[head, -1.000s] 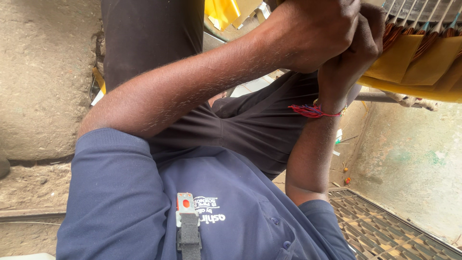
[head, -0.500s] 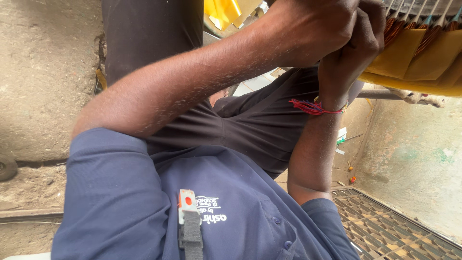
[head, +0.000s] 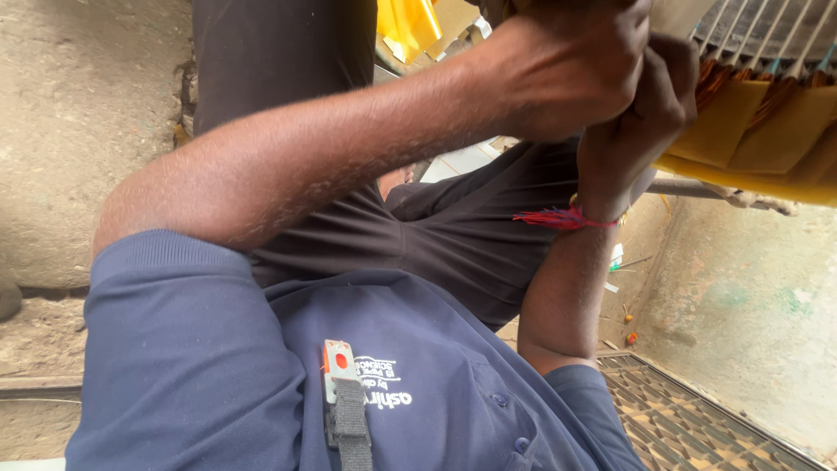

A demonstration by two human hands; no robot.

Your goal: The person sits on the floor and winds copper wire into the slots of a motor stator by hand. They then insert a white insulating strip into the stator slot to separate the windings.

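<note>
Work piece: a yellow insulating sheet (head: 750,131) folded over copper-coloured windings (head: 715,78), upper right corner of the head view. Grey metal slats (head: 767,35) run in a row above it, at the top edge. The sheet hangs out toward the right edge, above a thin grey rod (head: 689,186).

Both hands are raised to the sheet's left end. Left hand (head: 567,70): fingers curled shut in a fist, knuckles toward the camera; what it grips is hidden behind the hand, cannot tell. Right hand (head: 649,105): fingers bent closed, tucked just beside the left hand and touching it, right at the sheet's edge; whether they pinch the sheet cannot be told.

A red thread band (head: 562,218) circles the right wrist, loose ends sticking out left.

Below the arms: dark trousers (head: 453,235) on bent legs, then a blue shirt (head: 261,384) with a small grey clip with an orange button (head: 338,366) on a strap at the chest.

Surroundings: bare dirt ground (head: 78,131) on the left, a stained concrete wall (head: 750,323) at right, a metal grating (head: 697,427) in the lower right corner. More yellow scraps (head: 405,26) lie at top centre, behind the left forearm.
</note>
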